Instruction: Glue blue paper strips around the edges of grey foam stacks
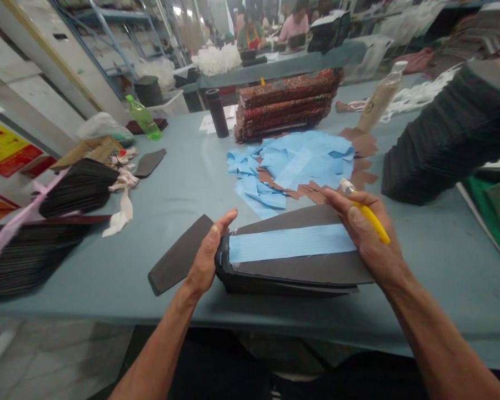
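A stack of dark grey panels [275, 280] lies at the table's near side, with a light blue strip [291, 243] along its top panel. Against the stack's left end rests my left hand [206, 255], open, its fingers stretched out along the edge. My right hand [370, 236] touches the right end of the stack and is closed around a yellow-handled brush [373, 221] with a pale tip pointing away from me. A single loose grey panel [181, 255] lies left of the stack, partly behind my left hand.
Blue strips [308, 158] lie over brown pieces [362, 144] beyond the stack. Behind stand patterned bundles [287, 103], a dark cylinder [217, 114] and a green bottle [144, 118]. Dark stacks stand left [33, 255] and right [445, 130]. People [294, 28] sit farther back.
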Motion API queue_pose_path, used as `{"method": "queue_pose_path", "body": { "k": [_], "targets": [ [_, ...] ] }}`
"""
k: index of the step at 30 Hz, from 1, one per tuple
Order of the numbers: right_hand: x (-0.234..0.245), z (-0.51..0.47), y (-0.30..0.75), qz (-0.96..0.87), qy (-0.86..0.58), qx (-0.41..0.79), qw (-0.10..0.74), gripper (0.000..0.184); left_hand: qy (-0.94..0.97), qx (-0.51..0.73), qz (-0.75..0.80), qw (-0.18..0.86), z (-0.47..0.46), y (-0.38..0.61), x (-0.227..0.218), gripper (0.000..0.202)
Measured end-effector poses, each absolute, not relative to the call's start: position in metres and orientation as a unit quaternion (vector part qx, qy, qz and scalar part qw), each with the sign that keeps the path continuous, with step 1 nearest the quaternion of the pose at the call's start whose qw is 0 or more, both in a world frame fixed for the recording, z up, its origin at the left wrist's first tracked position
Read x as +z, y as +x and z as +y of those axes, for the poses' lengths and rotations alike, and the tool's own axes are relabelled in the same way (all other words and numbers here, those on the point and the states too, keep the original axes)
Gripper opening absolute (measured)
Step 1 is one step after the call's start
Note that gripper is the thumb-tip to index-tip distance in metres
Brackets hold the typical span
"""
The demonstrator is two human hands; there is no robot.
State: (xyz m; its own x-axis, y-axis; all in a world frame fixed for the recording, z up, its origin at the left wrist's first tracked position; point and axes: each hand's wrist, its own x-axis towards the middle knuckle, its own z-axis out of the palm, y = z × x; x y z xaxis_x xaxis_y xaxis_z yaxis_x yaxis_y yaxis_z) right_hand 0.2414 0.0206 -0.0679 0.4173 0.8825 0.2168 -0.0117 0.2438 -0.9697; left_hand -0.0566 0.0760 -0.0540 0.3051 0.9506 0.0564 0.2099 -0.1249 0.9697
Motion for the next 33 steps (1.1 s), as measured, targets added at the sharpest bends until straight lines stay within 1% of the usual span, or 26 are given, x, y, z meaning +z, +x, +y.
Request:
{"method": "queue_pose_path", "body": {
  "k": [4,8,11,14,16,18,20,24,29,33],
  "targets": [
    [-0.065,0.016,0.233,-0.426,-0.542,0.332,0.644,0.046,0.623,0.413,0.441,0.496,0.072,-0.051,-0.054,0.08],
    [-0.061,0.012,0.225,-0.408,-0.567,0.328,0.635,0.051,0.63,0.425,0.443,0.476,0.07,-0.046,-0.053,0.077],
    [-0.058,0.011,0.225,-0.358,-0.567,0.328,0.665,0.046,0.649,0.422,0.468,0.426,0.07,-0.055,-0.054,0.079],
    [-0.052,0.009,0.232,-0.314,-0.573,0.299,0.695,0.04,0.663,0.409,0.538,0.322,0.077,-0.086,-0.055,0.072],
    [-0.047,0.006,0.238,-0.292,-0.584,0.276,0.706,0.04,0.66,0.378,0.606,0.233,0.084,-0.117,-0.057,0.066],
    [-0.045,-0.001,0.244,-0.265,-0.599,0.268,0.707,0.044,0.658,0.311,0.665,0.166,0.092,-0.147,-0.063,0.072],
    [-0.046,-0.008,0.247,-0.248,-0.613,0.271,0.699,0.049,0.666,0.238,0.695,0.133,0.097,-0.169,-0.072,0.08],
    [-0.058,-0.018,0.248,-0.259,-0.634,0.278,0.674,0.053,0.689,0.135,0.705,0.103,0.099,-0.187,-0.086,0.08],
    [-0.068,-0.018,0.246,-0.272,-0.657,0.268,0.65,0.042,0.699,0.073,0.708,0.068,0.104,-0.189,-0.083,0.085],
    [-0.072,-0.018,0.244,-0.249,-0.664,0.263,0.654,0.041,0.707,0.045,0.703,0.066,0.113,-0.193,-0.079,0.074]
  ]
}}
